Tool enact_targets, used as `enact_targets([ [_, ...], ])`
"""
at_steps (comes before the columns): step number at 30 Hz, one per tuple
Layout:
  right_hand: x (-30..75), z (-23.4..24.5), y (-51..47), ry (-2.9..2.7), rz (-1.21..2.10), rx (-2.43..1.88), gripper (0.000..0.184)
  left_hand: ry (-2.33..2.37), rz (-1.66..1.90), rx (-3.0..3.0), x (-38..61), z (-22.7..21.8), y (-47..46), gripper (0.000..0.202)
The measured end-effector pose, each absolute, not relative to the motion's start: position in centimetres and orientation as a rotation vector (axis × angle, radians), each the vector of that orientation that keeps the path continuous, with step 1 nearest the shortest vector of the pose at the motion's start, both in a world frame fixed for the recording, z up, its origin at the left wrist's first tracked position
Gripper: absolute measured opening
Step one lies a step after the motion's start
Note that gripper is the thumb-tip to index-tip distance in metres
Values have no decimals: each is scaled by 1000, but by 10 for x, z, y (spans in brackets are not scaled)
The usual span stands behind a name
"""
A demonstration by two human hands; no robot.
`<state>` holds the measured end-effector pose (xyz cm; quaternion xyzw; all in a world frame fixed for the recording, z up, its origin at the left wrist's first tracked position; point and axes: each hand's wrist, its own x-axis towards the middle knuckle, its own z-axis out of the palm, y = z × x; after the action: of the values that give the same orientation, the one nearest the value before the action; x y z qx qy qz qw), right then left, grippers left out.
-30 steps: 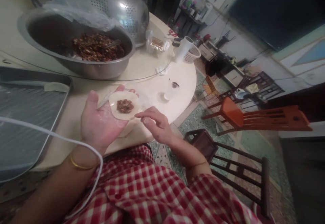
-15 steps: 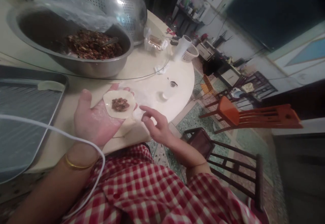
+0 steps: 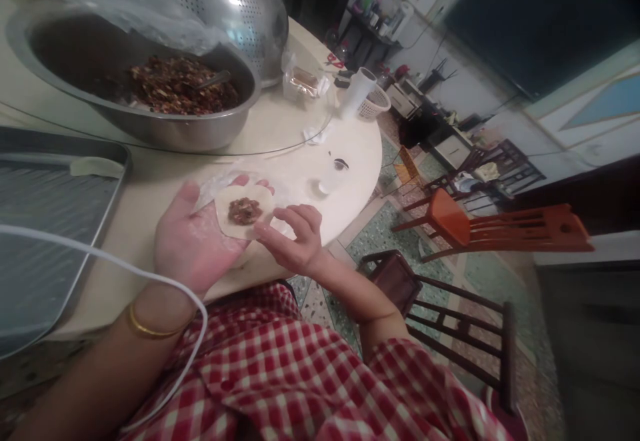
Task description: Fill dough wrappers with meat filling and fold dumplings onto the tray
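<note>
My left hand (image 3: 193, 241) lies palm up over the table edge, fingers spread, with a round dumpling wrapper (image 3: 243, 213) resting on its fingers. A lump of dark minced filling (image 3: 245, 210) sits in the wrapper's middle. My right hand (image 3: 293, 240) has its fingers curled, and its fingertips touch the wrapper's near right edge. A gold bangle (image 3: 150, 328) circles my left wrist.
A large steel bowl of filling (image 3: 145, 91) with a spoon stands at the back left, a perforated colander (image 3: 240, 14) behind it. A metal tray (image 3: 45, 228) holding one folded dumpling (image 3: 95, 166) lies to the left. Wooden chairs (image 3: 450, 334) stand right of the round table (image 3: 350, 161).
My right hand has moved left and closed in on the wrapper's edge, fingers now curled against it. My left hand has shifted slightly right with the wrapper.
</note>
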<state>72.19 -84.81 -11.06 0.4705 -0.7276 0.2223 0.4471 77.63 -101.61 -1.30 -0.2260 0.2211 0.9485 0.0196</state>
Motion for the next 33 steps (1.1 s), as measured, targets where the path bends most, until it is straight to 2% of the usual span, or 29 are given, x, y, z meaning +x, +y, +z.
enact_targets([
  [8, 722, -104, -849, -1614, 599, 1242, 21, 755, 2724, -797, 779, -13, -1006, 52],
  [15, 728, -103, -855, -1628, 646, 1270, 18, 866, 2711, -714, 783, -20, -1002, 48],
  [19, 734, -94, -860, -1598, 673, 1197, 9, 977, 2711, -674, 785, -27, -1002, 46],
  [22, 738, -91, -864, -1695, 717, 1140, 9, 1062, 2719, -617, 787, -35, -1004, 37],
  [27, 742, -90, -868, -1900, 728, 1098, 14, 1174, 2734, -559, 789, -42, -1004, 8],
  [30, 744, -84, -871, -1921, 722, 1011, 18, 1226, 2735, -526, 791, -43, -1004, 3],
  [33, 745, -78, -875, -1950, 887, 932, 16, 1289, 2745, -429, 793, -46, -1005, 11],
])
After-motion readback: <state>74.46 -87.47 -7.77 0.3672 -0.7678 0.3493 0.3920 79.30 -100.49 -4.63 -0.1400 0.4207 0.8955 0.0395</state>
